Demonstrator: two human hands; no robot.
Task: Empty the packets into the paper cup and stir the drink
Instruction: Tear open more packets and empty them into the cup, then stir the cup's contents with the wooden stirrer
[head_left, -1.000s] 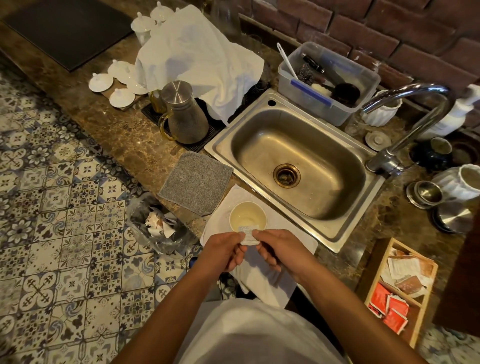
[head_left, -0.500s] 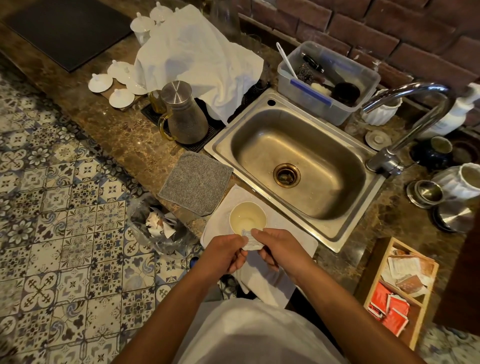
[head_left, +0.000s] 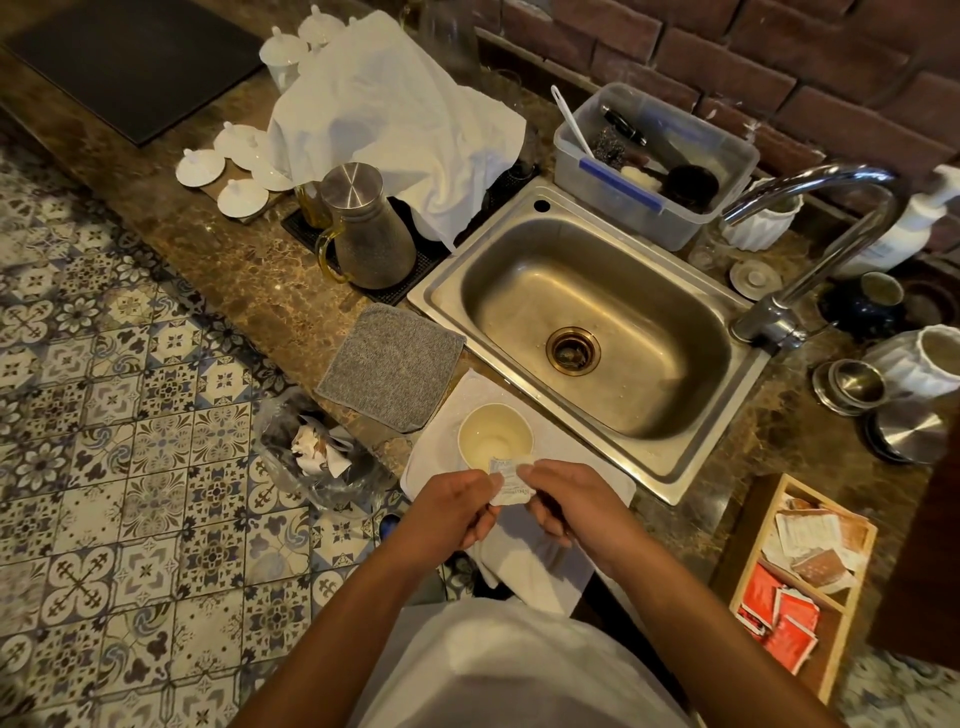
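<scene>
A white paper cup (head_left: 493, 434) stands on a white cloth (head_left: 540, 566) at the counter's front edge, with pale liquid inside. Just in front of the cup, a small white packet (head_left: 510, 481) is pinched from both sides by my left hand (head_left: 449, 512) and my right hand (head_left: 569, 501). The packet's top edge reaches the near rim of the cup. A wooden box (head_left: 748, 540) at the lower right holds more packets, white and brown ones (head_left: 818, 545) above and red ones (head_left: 779, 621) below.
A steel sink (head_left: 587, 332) with a tap (head_left: 810, 249) lies behind the cup. A grey mat (head_left: 392, 366) and a metal jug (head_left: 366, 228) stand to the left. A plastic bag of rubbish (head_left: 317, 452) hangs below the counter edge. Pots and lids crowd the right.
Both hands have stayed in front of the cup. The packet has shifted slightly between the fingers and now tilts a little more to the right.
</scene>
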